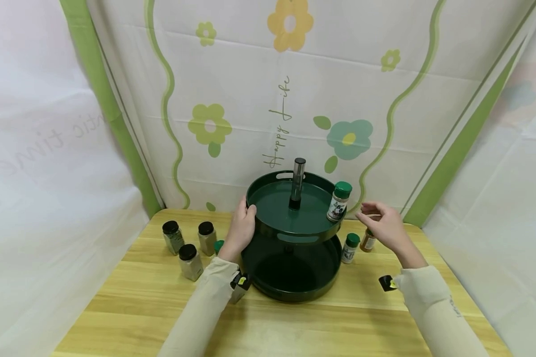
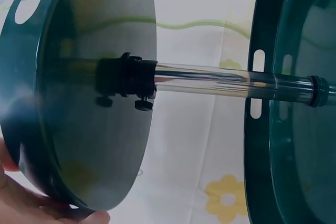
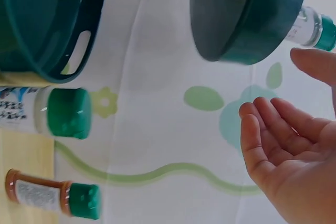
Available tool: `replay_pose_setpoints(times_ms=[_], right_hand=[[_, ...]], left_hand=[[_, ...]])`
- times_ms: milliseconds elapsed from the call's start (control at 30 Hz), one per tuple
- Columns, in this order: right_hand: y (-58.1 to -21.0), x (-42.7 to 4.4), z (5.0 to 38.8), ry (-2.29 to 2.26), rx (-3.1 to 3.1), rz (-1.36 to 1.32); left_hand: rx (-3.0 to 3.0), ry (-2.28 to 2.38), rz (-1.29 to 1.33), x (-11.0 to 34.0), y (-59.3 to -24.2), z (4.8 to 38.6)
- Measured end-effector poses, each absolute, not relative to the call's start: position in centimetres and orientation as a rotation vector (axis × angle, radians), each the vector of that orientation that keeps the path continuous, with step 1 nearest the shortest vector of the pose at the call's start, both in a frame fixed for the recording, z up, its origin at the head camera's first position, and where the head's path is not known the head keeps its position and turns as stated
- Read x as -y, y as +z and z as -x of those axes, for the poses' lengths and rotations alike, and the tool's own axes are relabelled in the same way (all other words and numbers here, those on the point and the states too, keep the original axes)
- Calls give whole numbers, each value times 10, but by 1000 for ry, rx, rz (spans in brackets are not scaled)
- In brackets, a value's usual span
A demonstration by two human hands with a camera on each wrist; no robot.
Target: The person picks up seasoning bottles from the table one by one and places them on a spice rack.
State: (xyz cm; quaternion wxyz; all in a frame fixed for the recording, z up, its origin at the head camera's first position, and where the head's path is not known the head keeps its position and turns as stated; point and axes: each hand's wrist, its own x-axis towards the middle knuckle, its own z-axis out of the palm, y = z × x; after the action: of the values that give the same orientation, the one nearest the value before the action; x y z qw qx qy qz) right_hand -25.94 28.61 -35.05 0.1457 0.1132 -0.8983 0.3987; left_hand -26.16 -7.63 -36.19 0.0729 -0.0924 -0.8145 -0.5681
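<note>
A dark green, two-tier round stand with a clear central pole [image 1: 298, 176] stands on a light yellow wood-grain table [image 1: 295, 332]. A person's left hand [image 1: 242, 228] holds the outer wall of the stand's round, dark green upper tray [image 1: 277, 218] at its left, with the fingers clasped along it. The right hand [image 1: 386, 225] is near the stand's right side, thumb apart from its loosely bent fingers, gripping nothing. Just beside that hand, a small clear jar with a green cap and white label [image 1: 338, 202] stands on the upper tray, inside its right edge.

On the table right of the stand are a second green-capped, white-labelled jar [image 1: 350, 249] and, farther right, a brown-filled jar with a green cap [image 3: 52, 194]. Left of the stand are three square, black-capped clear jars [image 1: 190, 263]; a green-capped container [image 1: 218, 246] shows partly behind the left hand. Behind the stand hangs a white cloth printed with flowers [image 1: 245, 74].
</note>
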Motion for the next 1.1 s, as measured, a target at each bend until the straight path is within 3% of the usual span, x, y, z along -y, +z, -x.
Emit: replay_pose_setpoints(times_ms=[1100], right_hand=[[-438, -303, 270, 962, 2849, -239]], left_hand=[[2407, -1630, 225, 61, -367, 251]])
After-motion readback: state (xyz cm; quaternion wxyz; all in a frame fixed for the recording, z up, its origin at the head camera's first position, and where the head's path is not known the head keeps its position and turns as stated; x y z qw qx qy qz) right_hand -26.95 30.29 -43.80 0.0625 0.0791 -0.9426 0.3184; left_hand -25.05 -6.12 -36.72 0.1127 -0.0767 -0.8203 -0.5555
